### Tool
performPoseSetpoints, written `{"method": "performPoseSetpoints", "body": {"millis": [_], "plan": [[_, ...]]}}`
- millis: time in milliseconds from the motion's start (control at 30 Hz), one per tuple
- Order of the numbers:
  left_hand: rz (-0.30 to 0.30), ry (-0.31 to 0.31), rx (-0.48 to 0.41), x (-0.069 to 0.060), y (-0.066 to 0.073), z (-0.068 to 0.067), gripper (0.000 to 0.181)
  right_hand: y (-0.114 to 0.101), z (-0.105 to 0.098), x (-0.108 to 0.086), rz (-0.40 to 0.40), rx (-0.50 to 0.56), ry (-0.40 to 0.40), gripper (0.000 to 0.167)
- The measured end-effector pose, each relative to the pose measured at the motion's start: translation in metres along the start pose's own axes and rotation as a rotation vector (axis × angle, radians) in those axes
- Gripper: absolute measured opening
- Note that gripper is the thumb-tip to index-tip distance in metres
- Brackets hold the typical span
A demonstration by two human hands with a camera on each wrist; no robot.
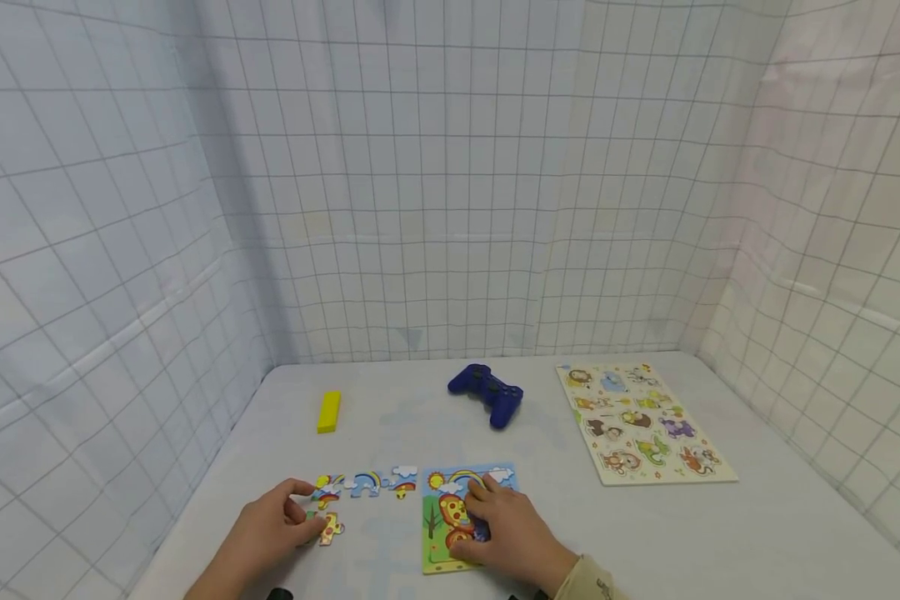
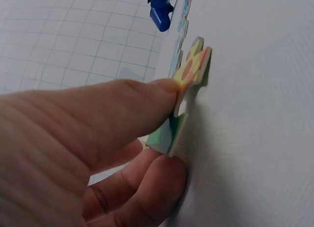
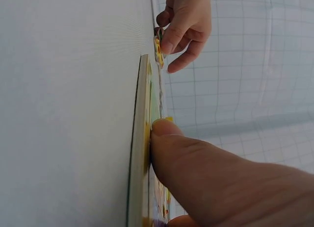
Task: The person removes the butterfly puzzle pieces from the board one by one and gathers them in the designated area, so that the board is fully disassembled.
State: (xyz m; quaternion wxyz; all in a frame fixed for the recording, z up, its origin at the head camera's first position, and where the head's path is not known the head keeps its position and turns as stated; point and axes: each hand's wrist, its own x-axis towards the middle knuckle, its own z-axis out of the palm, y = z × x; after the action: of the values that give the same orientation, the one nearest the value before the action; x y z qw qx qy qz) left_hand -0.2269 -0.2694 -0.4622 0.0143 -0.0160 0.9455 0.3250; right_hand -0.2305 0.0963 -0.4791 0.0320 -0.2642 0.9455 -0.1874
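My left hand [image 1: 268, 523] pinches a jigsaw piece [image 2: 190, 72] between thumb and fingers, just at the table surface. The piece is yellow with red spots and has a green part near the fingers. Beyond it lie several loose jigsaw pieces in a row: a sun piece [image 1: 330, 487], a rainbow piece [image 1: 365, 483] and a cloud piece [image 1: 402, 477]. My right hand [image 1: 513, 529] rests over the framed butterfly puzzle [image 1: 432, 546], thumb and fingertips spread on its picture. The palm hides much of the puzzle's right side.
A blue game controller [image 1: 487, 393] lies behind the framed puzzle. Farther left is a yellow block [image 1: 329, 412]. An animal puzzle board [image 1: 641, 423] lies on the right of the white table [image 1: 765, 533]. Grid-patterned sheets [image 1: 450, 208] enclose the back and sides.
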Motion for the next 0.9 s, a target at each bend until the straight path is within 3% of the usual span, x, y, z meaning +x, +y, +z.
{"method": "performPoseSetpoints", "body": {"millis": [633, 733, 800, 900], "plan": [[-0.037, -0.001, 0.017, 0.001, 0.006, 0.002, 0.061, -0.001, -0.006, 0.000, 0.003, -0.011, -0.009, 0.077], [0.010, 0.028, 0.052, -0.003, 0.013, 0.003, 0.057, -0.001, -0.005, 0.000, -0.006, -0.015, -0.001, 0.075], [0.068, 0.086, 0.075, -0.007, 0.025, 0.008, 0.050, 0.000, -0.003, 0.001, -0.013, -0.014, 0.005, 0.074], [0.217, 0.164, 0.067, -0.013, 0.051, 0.025, 0.035, 0.001, -0.002, 0.001, -0.022, -0.007, 0.018, 0.073]]}}
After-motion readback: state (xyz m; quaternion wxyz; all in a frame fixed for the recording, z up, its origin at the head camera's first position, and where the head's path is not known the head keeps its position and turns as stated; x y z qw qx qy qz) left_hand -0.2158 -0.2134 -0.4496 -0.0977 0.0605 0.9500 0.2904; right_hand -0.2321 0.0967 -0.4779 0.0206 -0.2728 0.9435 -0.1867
